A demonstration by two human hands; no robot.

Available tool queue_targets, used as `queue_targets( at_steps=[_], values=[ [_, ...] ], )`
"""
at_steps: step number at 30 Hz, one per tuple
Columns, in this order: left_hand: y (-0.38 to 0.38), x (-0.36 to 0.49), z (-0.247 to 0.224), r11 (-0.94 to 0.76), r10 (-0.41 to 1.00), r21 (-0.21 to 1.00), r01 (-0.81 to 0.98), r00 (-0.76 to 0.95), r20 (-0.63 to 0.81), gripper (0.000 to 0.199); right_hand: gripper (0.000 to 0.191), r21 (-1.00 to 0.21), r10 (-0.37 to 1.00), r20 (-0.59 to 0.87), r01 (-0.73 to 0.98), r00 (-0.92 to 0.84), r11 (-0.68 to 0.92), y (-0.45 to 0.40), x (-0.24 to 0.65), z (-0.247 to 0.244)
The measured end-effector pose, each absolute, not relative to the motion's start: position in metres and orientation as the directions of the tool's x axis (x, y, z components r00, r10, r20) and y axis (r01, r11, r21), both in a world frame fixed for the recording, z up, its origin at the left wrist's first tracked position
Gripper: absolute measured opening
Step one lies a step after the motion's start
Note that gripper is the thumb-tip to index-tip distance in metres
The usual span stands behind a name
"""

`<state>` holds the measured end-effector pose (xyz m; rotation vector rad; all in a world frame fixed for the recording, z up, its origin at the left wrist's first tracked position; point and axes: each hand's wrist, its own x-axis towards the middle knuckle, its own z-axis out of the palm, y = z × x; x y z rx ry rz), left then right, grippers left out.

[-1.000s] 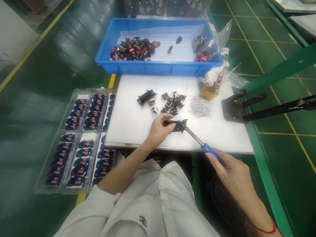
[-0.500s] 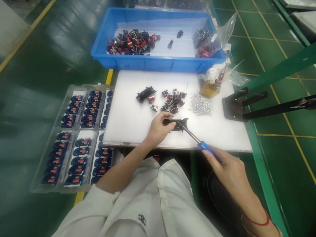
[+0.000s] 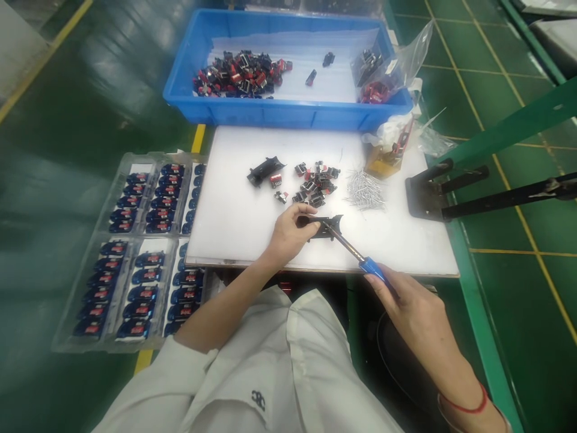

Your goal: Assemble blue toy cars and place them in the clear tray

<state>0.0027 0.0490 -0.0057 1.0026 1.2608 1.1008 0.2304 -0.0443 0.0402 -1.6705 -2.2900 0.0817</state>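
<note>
My left hand [image 3: 291,234] pinches a black plastic part [image 3: 332,226] with a curved end against the white board. In my right hand [image 3: 412,304] is a soldering iron [image 3: 372,267] with a blue handle and a long metal barrel. Its tip reaches into the black part, close to my left thumb; the exact contact point is too small to make out. Just beyond my left hand lies a group of small red, black and silver pieces [image 3: 315,183]. A second black plastic part [image 3: 265,171] rests to their left, and a heap of thin silver pins [image 3: 365,189] to their right.
A blue bin [image 3: 288,114] with many small pieces and plastic bags stands behind the board [image 3: 234,234]. On the left are clear trays [image 3: 97,240] of blue toy-car-like shells. At right are a yellowish container [image 3: 383,161] and a black metal stand [image 3: 426,198].
The soldering iron and my right hand have shifted very slightly left, much as the whole view has. My left hand keeps the black part in the same place.
</note>
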Motion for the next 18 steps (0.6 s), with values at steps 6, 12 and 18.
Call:
queue_targets(
  at_steps=[6,12,18],
  values=[
    [0.049,0.001,-0.007,0.212,0.977,0.973,-0.085,0.002,-0.213,0.024,0.045,-0.428,0.98,0.141,0.884,-0.137,0.186,-0.041,0.239,0.051],
    [0.046,0.001,-0.003,0.139,0.99,0.99,-0.005,-0.011,-0.139,0.02,0.04,-0.743,0.981,-0.11,0.642,0.16,-0.188,-0.022,0.238,0.063],
    [0.027,0.004,0.01,-0.394,0.918,0.868,0.303,0.083,0.388,0.018,0.051,-0.933,0.963,-0.255,0.238,0.091,-0.269,0.011,0.211,0.049]
  ],
)
